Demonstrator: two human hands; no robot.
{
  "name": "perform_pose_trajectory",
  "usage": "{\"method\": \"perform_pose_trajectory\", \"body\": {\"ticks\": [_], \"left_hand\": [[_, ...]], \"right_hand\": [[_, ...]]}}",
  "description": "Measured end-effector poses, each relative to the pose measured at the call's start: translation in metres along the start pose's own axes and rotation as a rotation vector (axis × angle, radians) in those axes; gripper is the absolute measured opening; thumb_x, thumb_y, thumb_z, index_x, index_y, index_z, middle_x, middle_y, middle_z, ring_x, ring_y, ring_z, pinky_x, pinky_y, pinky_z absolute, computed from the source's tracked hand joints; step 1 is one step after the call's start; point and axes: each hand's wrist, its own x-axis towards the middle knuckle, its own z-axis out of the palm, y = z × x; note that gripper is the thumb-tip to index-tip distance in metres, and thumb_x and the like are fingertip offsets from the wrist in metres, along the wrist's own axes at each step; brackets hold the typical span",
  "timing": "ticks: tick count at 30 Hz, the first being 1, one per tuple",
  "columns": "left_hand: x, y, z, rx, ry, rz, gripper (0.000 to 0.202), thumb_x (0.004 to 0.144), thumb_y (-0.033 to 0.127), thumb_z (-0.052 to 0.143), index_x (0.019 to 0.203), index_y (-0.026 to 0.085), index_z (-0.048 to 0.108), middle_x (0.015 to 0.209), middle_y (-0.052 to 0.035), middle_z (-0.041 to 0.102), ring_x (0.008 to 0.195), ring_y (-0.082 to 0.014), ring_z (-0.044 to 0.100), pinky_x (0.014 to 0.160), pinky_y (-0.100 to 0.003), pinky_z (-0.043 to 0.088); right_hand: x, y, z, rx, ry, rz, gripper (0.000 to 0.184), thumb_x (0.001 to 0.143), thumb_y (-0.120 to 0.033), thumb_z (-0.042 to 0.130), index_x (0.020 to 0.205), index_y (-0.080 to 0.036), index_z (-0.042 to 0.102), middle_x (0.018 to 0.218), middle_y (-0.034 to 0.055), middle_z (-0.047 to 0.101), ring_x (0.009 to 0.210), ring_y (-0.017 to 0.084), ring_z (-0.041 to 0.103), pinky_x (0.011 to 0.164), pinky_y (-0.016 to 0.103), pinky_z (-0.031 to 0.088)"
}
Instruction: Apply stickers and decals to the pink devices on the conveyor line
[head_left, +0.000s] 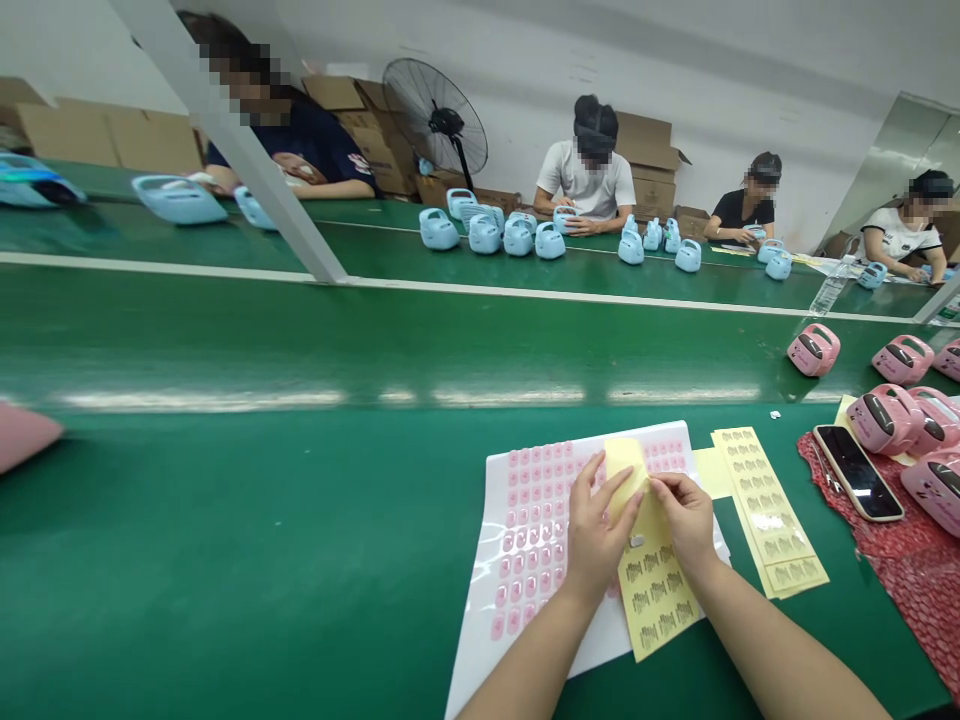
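A yellow sticker sheet [660, 585] with dark printed labels lies over a white sheet of pink oval stickers [531, 540]. My left hand [596, 525] rests on the yellow sheet, fingers spread across its blank upper part and thumb near the right edge. At that edge, the thumb and index finger of my right hand [686, 515] are pinched together on the yellow sheet; whether a single label is between them cannot be made out. A small white piece [637, 541] sits on the sheet just below my left thumb.
More yellow label sheets [769, 510] lie to the right. Beyond them are a phone [859, 472], red bubble wrap [911, 590] and several pink handled devices [885, 418]. A white rail [480, 290] crosses behind the green belt [375, 345]. Several co-workers sit opposite among light-blue devices [486, 235].
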Motion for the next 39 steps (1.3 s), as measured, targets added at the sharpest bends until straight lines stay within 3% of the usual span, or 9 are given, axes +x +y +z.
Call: {"method": "perform_pose_trajectory", "body": {"ticks": [8,18,24,31,39], "left_hand": [[-0.001,0.005,0.002,-0.214,-0.106,-0.188,0.022,0.064,0.028,0.066,0.086,0.027,0.07,0.103,-0.0046,0.064,0.103,-0.0243,0.054,0.094,-0.038,0.038],[-0.002,0.003,0.002,-0.221,-0.053,-0.182,0.011,0.067,0.027,0.063,0.075,0.026,0.071,0.09,-0.0043,0.067,0.091,-0.0222,0.059,0.087,-0.037,0.044],[-0.002,0.0,0.0,-0.172,-0.087,-0.13,0.014,0.069,0.031,0.061,0.075,0.024,0.071,0.09,-0.0051,0.067,0.096,-0.0228,0.057,0.088,-0.041,0.044],[0.002,-0.002,0.001,-0.226,-0.125,-0.355,0.025,0.067,0.03,0.064,0.091,0.026,0.068,0.127,-0.0034,0.05,0.119,-0.0245,0.042,0.095,-0.037,0.039],[0.003,0.002,0.0,-0.338,-0.115,-0.417,0.018,0.064,0.029,0.067,0.08,0.023,0.071,0.106,-0.0057,0.065,0.106,-0.024,0.054,0.094,-0.036,0.041]], "right_hand": [[-0.005,-0.003,0.003,0.003,-0.04,-0.019,0.012,0.066,-0.033,0.063,0.069,-0.022,0.067,0.069,0.0014,0.066,0.069,0.018,0.059,0.068,0.033,0.048],[-0.008,-0.004,0.004,-0.022,-0.116,-0.04,0.009,0.069,-0.028,0.061,0.07,-0.023,0.067,0.071,0.0006,0.067,0.07,0.017,0.059,0.068,0.031,0.047],[-0.006,-0.003,0.005,-0.026,-0.124,-0.051,0.008,0.068,-0.028,0.061,0.069,-0.022,0.067,0.07,0.0007,0.066,0.07,0.017,0.059,0.068,0.031,0.047],[0.001,0.004,-0.001,0.037,-0.07,0.041,0.015,0.068,-0.032,0.06,0.077,-0.022,0.067,0.081,0.0031,0.067,0.077,0.019,0.06,0.072,0.033,0.047],[0.001,0.006,0.001,0.134,-0.106,0.075,0.016,0.066,-0.034,0.062,0.076,-0.022,0.067,0.08,0.003,0.066,0.077,0.019,0.059,0.072,0.033,0.047]]}}
